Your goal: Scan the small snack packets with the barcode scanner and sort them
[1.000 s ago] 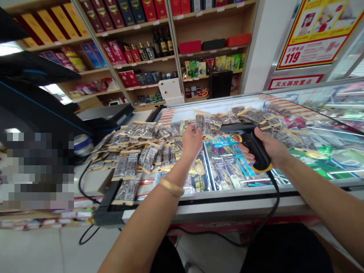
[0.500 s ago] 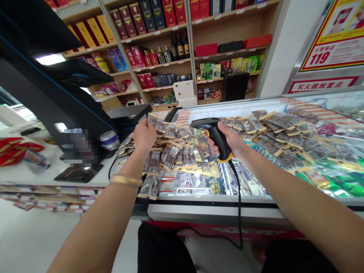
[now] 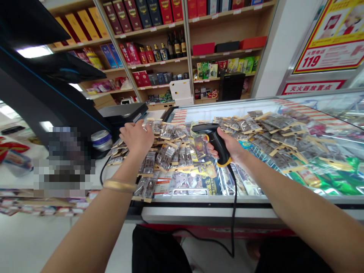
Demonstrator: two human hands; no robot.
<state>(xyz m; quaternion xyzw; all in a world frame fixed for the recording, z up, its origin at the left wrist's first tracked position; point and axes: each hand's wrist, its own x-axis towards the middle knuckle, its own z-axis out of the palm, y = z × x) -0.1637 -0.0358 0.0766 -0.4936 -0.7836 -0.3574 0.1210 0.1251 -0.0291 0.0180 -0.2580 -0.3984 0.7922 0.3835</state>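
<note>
My right hand [image 3: 233, 147] is wrapped round the handle of a black and yellow barcode scanner [image 3: 219, 146]. The scanner is held above the glass counter top, its head pointing left and its cable [image 3: 234, 204] hanging over the front edge. My left hand [image 3: 137, 137] lies at the far left of a pile of small clear packets [image 3: 167, 154] with dark contents and tan edges. Its fingers look spread over the packets, and their tips are partly hidden. A second heap of the same packets [image 3: 280, 132] covers the right side of the glass.
A black screen stand [image 3: 57, 98] rises at the left, with a dark box-shaped device [image 3: 123, 110] behind my left hand. White and blue rolls [image 3: 101, 141] stand beside the stand. Shelves [image 3: 159, 62] with boxes and bottles line the back.
My left hand has lowered onto the pile and let go of the packet it held up; its fingers have spread. The scanner stays in my right hand. The view has shifted slightly.
</note>
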